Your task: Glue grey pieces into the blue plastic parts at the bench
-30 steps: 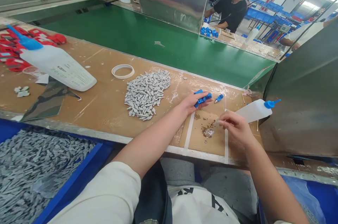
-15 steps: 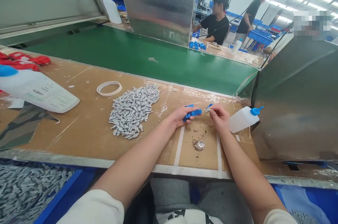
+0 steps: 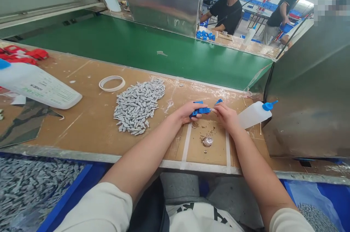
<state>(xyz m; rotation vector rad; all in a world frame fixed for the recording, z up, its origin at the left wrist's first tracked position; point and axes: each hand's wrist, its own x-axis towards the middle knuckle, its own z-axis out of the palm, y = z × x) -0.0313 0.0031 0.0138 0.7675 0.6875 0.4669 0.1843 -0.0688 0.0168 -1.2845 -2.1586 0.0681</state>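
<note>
My left hand (image 3: 188,112) is closed around a blue plastic part (image 3: 201,111), held just above the table. The thumb and fingertips of my right hand (image 3: 225,114) pinch a small pale piece (image 3: 212,110) at the right end of that blue part; the fingers hide most of it. Beyond my right fingertips shows another small blue piece (image 3: 218,101). Below the hands, between two strips of white tape, stands a small shiny round metal cup (image 3: 207,141). Tiny dark bits are scattered around it.
A heap of small grey parts (image 3: 138,106) and a tape roll (image 3: 112,83) lie left. A white squeeze bottle (image 3: 254,114) leans by the metal panel (image 3: 308,108) at right. The green belt (image 3: 123,48) runs behind; co-workers (image 3: 228,10) are across it.
My right hand has moved left, bringing the pinched pale piece from a small gap up to the blue part's end. The whole view has shifted slightly.
</note>
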